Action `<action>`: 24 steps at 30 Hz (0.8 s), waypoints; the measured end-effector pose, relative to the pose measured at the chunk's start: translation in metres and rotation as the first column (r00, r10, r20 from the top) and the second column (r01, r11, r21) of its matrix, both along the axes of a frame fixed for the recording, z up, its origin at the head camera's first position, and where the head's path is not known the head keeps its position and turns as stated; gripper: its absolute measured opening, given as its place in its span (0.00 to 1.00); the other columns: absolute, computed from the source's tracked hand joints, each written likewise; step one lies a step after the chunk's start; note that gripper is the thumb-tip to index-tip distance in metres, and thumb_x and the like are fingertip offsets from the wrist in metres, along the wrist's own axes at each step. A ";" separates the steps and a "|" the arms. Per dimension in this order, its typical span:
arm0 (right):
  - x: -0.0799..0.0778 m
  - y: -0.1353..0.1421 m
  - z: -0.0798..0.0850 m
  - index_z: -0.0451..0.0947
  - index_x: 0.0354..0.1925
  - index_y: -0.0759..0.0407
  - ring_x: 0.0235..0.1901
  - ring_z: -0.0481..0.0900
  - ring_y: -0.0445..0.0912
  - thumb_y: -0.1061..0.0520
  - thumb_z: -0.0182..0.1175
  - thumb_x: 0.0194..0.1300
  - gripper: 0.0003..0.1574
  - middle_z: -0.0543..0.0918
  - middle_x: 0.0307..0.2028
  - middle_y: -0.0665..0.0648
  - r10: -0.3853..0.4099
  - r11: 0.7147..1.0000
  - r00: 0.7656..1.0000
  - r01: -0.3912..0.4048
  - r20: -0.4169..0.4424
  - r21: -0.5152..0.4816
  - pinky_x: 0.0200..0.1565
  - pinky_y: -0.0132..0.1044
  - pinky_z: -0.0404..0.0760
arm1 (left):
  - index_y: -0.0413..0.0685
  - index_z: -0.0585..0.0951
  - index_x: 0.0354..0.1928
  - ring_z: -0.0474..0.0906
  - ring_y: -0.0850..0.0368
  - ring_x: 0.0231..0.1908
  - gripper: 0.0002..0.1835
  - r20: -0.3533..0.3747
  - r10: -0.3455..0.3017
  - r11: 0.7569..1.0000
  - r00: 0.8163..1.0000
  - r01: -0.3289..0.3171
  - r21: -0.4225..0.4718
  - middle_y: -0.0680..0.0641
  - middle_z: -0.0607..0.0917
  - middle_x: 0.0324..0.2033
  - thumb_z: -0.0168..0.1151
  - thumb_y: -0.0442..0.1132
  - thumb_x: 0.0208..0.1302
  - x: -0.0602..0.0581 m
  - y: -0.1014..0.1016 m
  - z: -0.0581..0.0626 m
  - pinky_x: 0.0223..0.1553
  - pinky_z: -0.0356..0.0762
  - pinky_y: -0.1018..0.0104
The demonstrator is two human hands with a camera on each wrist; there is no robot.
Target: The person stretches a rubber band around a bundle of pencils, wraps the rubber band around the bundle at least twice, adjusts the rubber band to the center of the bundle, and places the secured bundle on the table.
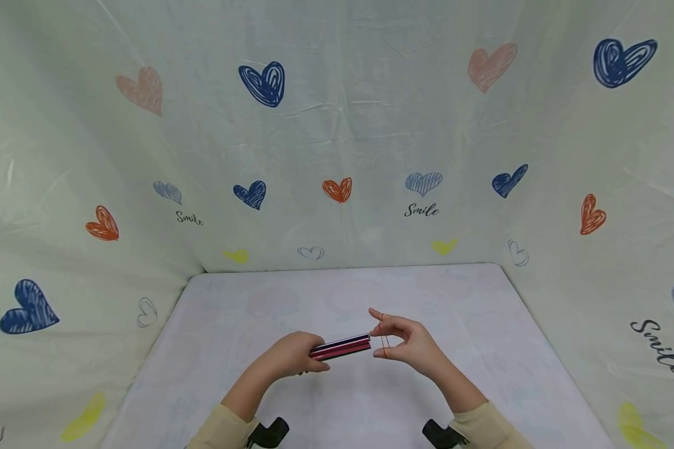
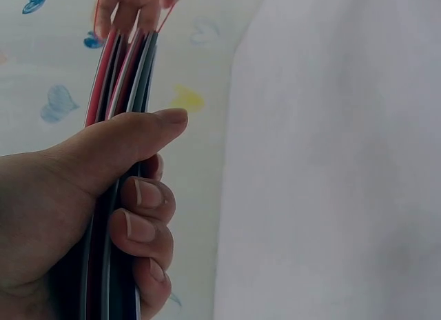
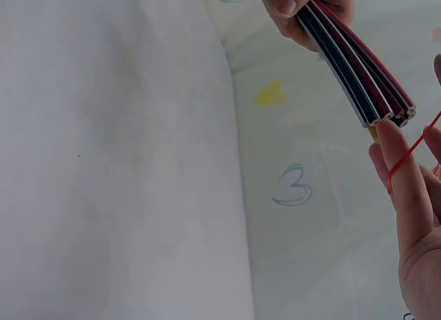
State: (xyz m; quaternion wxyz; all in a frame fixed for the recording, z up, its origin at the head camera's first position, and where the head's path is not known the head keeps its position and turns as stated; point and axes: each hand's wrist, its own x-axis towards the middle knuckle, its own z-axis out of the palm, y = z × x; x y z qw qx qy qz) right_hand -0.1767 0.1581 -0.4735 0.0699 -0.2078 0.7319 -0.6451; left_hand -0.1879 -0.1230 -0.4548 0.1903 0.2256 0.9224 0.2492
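My left hand [image 1: 294, 355] grips a bundle of pencils [image 1: 341, 347], striped in red, black and white, with the fingers wrapped round it and the thumb laid over the top. The pencils' flat ends point at my right hand [image 1: 409, 344]. Spread apart, the right thumb and fingers stretch a thin red rubber band [image 3: 413, 149] between them. This band stands right at the pencil ends [image 3: 393, 118], with the fingertips close around them. In the left wrist view the lower part of the bundle is hidden behind my palm and fingers.
Both hands are over a white table [image 1: 247, 293] with rounded back corners. A pale curtain [image 1: 337, 125] printed with hearts and the word Smile hangs behind and at both sides. Dark wrist camera mounts [image 1: 272, 432] sit by the sleeves [image 1: 224, 429].
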 end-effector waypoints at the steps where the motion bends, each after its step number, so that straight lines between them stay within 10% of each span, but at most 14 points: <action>1: 0.000 -0.002 -0.001 0.80 0.44 0.60 0.56 0.77 0.45 0.60 0.76 0.49 0.23 0.70 0.66 0.56 0.005 1.000 1.000 -0.005 -0.006 -0.001 0.39 0.42 0.83 | 0.51 0.79 0.30 0.72 0.62 0.17 0.10 -0.001 -0.004 1.000 1.000 0.004 -0.007 0.56 0.76 0.19 0.73 0.44 0.56 0.001 0.002 0.001 0.20 0.71 0.67; 24: 0.002 -0.017 -0.002 0.81 0.46 0.62 0.53 0.78 0.52 0.63 0.74 0.51 0.22 0.78 0.59 0.58 0.044 0.999 0.999 -0.045 -0.016 -0.018 0.42 0.37 0.81 | 0.54 0.78 0.25 0.66 0.66 0.18 0.10 -0.175 -0.087 0.996 0.981 0.084 -0.028 0.60 0.72 0.16 0.71 0.43 0.56 0.006 0.016 0.016 0.22 0.65 0.69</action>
